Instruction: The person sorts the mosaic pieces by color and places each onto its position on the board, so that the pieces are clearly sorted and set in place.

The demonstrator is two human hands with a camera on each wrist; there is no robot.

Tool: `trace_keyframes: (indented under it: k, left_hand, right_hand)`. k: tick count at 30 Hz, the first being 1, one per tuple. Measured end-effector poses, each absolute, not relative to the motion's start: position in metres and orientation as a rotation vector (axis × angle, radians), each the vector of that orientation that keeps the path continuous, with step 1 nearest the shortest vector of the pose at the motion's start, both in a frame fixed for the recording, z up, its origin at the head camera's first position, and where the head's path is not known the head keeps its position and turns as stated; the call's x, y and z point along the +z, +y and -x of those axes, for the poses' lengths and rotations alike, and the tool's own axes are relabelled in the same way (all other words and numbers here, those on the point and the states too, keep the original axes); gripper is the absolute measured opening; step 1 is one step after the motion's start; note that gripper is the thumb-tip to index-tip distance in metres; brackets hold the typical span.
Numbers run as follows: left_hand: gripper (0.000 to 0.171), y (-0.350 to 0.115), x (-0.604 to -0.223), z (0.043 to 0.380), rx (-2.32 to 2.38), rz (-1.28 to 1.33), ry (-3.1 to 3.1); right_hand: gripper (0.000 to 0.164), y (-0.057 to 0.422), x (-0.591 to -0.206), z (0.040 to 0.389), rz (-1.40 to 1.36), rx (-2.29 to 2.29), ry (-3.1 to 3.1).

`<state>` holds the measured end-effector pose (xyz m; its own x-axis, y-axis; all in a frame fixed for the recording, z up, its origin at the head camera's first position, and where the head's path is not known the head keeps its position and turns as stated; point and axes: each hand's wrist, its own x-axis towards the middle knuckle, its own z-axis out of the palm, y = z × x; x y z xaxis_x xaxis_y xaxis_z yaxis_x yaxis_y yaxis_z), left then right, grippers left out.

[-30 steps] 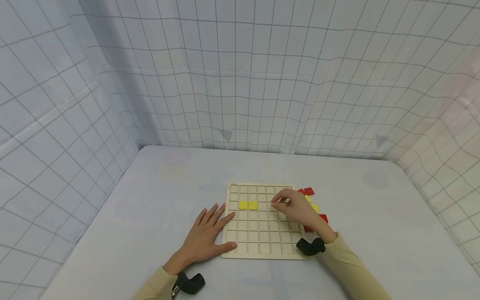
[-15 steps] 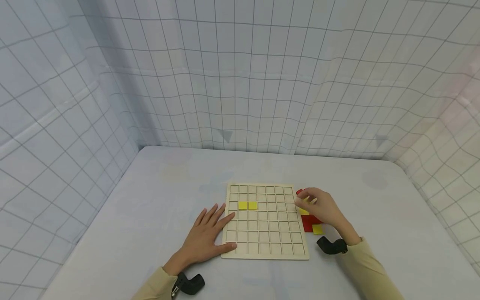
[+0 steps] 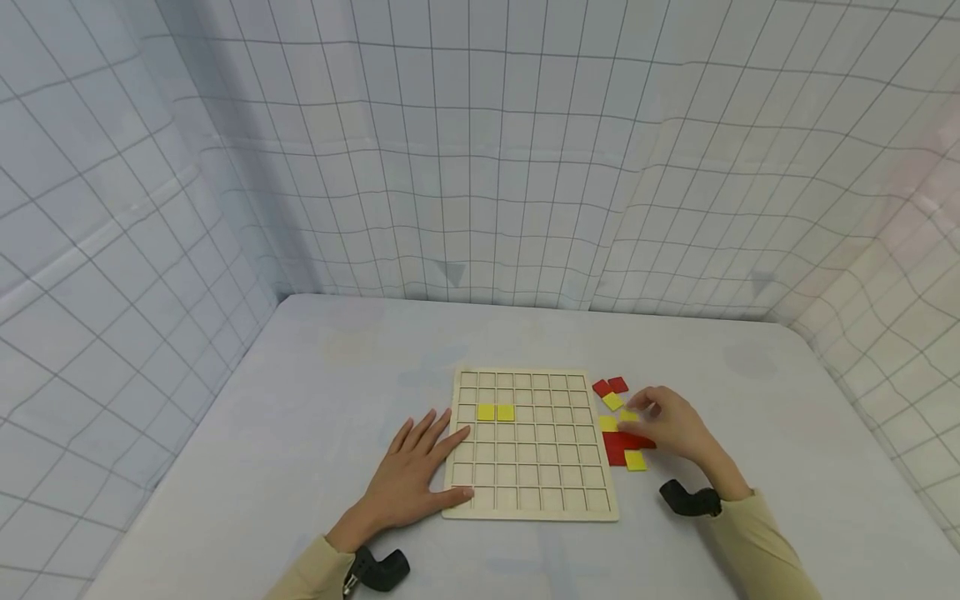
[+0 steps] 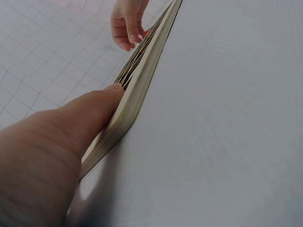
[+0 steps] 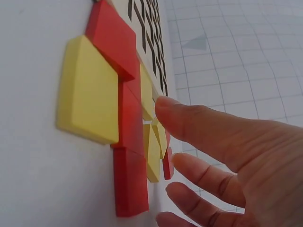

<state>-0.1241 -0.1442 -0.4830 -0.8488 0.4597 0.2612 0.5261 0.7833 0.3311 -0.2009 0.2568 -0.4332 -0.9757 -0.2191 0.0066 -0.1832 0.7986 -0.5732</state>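
Head view shows a pale board (image 3: 528, 454) with rows of little boxes on a white table (image 3: 360, 350) — two yellow squares (image 3: 486, 412) sit side by side in it, and red and yellow tiles (image 3: 615, 454) lie by its right edge. The left hand (image 3: 411, 473) spreads over the left edge; the right hand (image 3: 667, 423) bends over the tiles — loose, thumb and fingers apart.

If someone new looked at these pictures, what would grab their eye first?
Probably the two yellow tiles sitting side by side on the pale grid board, whose left edge the left hand touches. Next, the loose red and yellow pieces by the board's right edge, with the right hand reaching in among them.
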Motion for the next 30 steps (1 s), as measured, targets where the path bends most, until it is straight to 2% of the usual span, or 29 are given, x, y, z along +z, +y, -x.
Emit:
trace_keyframes:
  k: [11, 30]
  left_hand:
    - [0.082, -0.145, -0.479, 0.123, -0.594, 0.787, -2.851]
    - [0.081, -0.145, -0.479, 0.123, -0.586, 0.783, -2.846]
  right_hand:
    - [0.04, 0.269, -0.434, 0.201, 0.208, -0.884, 2.843]
    - [0.036, 0.273, -0.439, 0.209, 0.094, -0.974, 2.768]
